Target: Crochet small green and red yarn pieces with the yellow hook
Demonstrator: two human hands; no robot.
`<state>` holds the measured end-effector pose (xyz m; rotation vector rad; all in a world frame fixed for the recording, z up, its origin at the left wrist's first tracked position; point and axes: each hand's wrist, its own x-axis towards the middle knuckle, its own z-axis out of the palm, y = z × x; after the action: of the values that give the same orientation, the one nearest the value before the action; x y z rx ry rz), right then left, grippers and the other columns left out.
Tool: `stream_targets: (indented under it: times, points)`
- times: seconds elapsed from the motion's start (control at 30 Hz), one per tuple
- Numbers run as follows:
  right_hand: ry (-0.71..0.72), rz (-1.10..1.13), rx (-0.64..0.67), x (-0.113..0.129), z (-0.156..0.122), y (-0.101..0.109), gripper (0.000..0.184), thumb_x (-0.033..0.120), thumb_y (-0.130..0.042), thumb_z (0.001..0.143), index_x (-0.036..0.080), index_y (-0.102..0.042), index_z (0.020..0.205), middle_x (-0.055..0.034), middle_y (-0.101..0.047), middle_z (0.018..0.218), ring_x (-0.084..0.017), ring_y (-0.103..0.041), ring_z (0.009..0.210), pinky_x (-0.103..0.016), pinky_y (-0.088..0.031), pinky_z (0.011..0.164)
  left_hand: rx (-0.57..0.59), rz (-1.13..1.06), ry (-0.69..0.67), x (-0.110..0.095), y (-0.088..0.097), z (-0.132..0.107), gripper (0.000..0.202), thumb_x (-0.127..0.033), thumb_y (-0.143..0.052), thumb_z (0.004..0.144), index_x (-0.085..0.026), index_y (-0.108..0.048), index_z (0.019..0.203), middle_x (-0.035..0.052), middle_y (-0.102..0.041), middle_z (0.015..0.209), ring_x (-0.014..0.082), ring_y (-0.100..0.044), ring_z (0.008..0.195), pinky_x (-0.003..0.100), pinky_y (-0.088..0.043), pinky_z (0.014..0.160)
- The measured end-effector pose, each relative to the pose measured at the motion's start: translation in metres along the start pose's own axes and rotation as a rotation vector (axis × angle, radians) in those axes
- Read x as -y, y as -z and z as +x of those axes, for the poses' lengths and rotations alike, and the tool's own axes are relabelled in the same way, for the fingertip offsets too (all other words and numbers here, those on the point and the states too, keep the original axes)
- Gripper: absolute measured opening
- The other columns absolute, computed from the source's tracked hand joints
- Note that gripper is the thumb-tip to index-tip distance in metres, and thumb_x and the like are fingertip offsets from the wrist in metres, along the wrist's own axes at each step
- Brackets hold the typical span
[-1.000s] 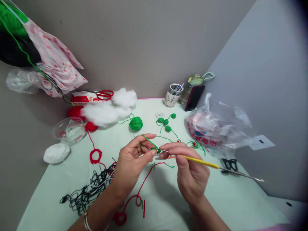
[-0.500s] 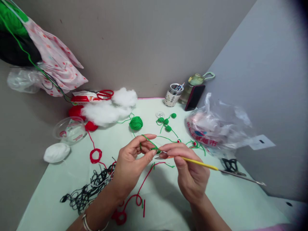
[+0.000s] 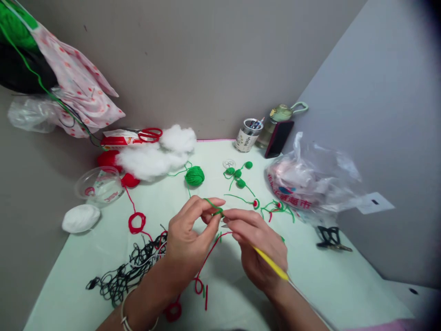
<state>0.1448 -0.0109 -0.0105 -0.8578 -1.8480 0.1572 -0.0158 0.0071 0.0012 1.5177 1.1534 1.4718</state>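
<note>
My left hand (image 3: 189,236) pinches a small green crochet piece (image 3: 217,211), with green yarn looped over its forefinger. My right hand (image 3: 257,246) grips a yellow-handled crochet hook (image 3: 272,264); the hook's tip meets the green piece, and the handle points back toward my wrist. Both hands hover over the pale green table (image 3: 344,285). A green yarn ball (image 3: 195,176) lies just beyond them.
Black yarn tangle (image 3: 126,273) and red yarn loops (image 3: 137,223) lie left. White stuffing (image 3: 153,156), red scissors (image 3: 149,134), a clear cup (image 3: 99,185), small green crochet balls (image 3: 237,174), a tin of pens (image 3: 247,135), a bottle (image 3: 277,120), a plastic bag (image 3: 310,177).
My right hand has swung the hook's handle from pointing right to pointing down toward my wrist, and both hands have drawn closer together around the green piece.
</note>
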Motion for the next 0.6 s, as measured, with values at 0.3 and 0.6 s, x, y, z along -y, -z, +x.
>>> stream_targets:
  times: [0.3, 0.6]
  points:
    - [0.004, -0.015, -0.046, 0.003, 0.001, 0.000, 0.030, 0.004, -0.061, 0.097, 0.022, -0.072, 0.118, -0.0127, -0.081, 0.111, -0.020, -0.079, 0.095, -0.030, -0.065, 0.076, -0.025, -0.237, 0.336, -0.005, -0.002, -0.002, 0.023, -0.017, -0.080, 0.081, -0.023, -0.079, 0.103, -0.0011, -0.072, 0.083, 0.0124, -0.066, 0.076, 0.022, -0.055, 0.074]
    - [0.053, -0.130, -0.047, -0.006, -0.013, -0.002, 0.047, 0.007, -0.068, 0.095, 0.030, -0.072, 0.136, -0.0084, -0.076, 0.110, -0.022, -0.076, 0.100, -0.034, -0.064, 0.082, 0.202, -0.676, 0.635, -0.009, -0.001, 0.002, 0.057, -0.024, -0.088, 0.079, -0.022, -0.072, 0.133, -0.0058, -0.059, 0.074, 0.0043, -0.043, 0.054, 0.017, -0.037, 0.051]
